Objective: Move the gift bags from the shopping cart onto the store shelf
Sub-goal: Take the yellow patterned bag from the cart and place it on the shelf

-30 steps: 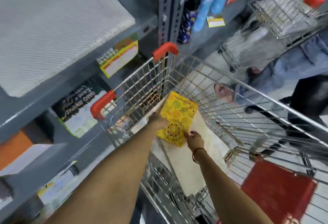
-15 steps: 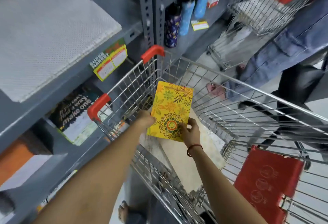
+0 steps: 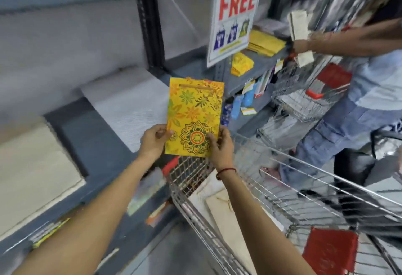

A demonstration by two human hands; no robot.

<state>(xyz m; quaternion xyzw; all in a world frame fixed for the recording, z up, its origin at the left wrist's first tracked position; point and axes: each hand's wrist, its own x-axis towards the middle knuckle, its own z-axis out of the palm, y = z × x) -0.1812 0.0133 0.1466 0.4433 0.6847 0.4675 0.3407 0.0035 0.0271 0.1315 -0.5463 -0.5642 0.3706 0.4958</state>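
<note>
Two bare forearms, no sleeves, thin red thread bracelet [image 3: 226, 171] on right wrist

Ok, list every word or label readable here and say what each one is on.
"FREE": red letters on the hanging promo sign.
Cut-off blue word above it, on the same sign: top cropped, unreadable.
Shelf price tags: too small and blurred.
Yellow gift bag, red bag in the cart: pattern only, no legible text.

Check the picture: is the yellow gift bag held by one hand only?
No, the left hand and right hand each grip a lower corner of the yellow gift bag.
</note>
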